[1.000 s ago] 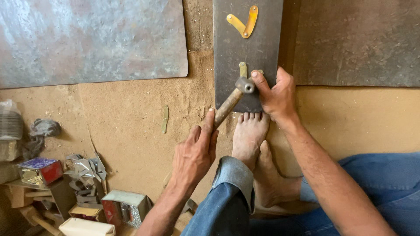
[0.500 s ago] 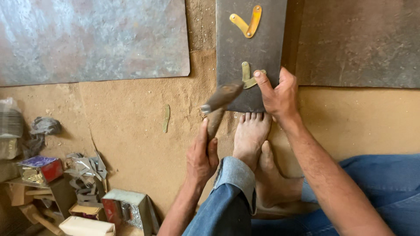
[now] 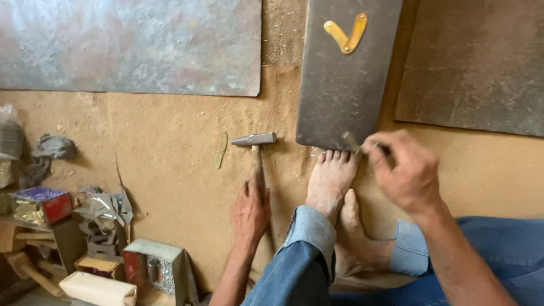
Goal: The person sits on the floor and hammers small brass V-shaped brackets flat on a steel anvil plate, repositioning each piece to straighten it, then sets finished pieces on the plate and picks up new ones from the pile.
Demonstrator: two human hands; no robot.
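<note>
My left hand (image 3: 249, 209) rests on the wooden handle of a small hammer (image 3: 255, 141) that lies on the brown floor, its steel head pointing sideways. My right hand (image 3: 405, 170) holds a small metal tool or piece (image 3: 351, 140) between its fingers, just off the near edge of a dark metal plate (image 3: 340, 90). Two yellow brass strips (image 3: 345, 33) lie in a V shape at the far end of that plate. My bare feet (image 3: 334, 181) press against the plate's near edge, jeans cuffs rolled.
A large grey metal sheet (image 3: 130, 45) lies at the far left, another dark sheet (image 3: 476, 62) at the right. A thin brass strip (image 3: 221, 150) lies on the floor. Boxes, metal scraps (image 3: 105, 207) and a cloth (image 3: 51, 147) crowd the left side.
The hammer came down from over the plate to the floor on the left. My right hand lifted off the plate and drew back with the small piece.
</note>
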